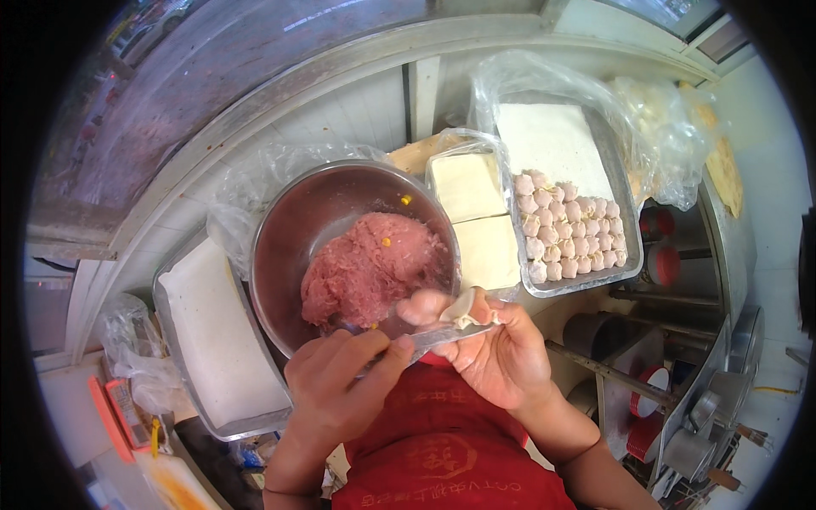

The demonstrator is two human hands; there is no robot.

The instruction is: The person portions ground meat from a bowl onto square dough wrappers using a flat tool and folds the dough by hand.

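My left hand (344, 376) grips a flat metal filling spatula (440, 338), its blade reaching right, over my right palm. In the fingers of my right hand (503, 363) is a thin dough wrapper (468, 309), folded up at the edges; the blade tip lies against it. How much filling it holds is hidden. Just beyond both hands, a large steel bowl (287, 210) contains a mound of pink minced meat (370, 268) with a few yellow bits. To its right lie two stacks of square wrappers (488, 248). A metal tray (542, 292) farther right carries rows of small filled dumplings (574, 236).
A second metal tray (236, 437) lined with a white sheet (220, 331) stands left of the bowl. Clear plastic bags (248, 185) bunch behind it, and another plastic bag (669, 146) lies at the far right. Pots (593, 335) sit on a lower rack at right.
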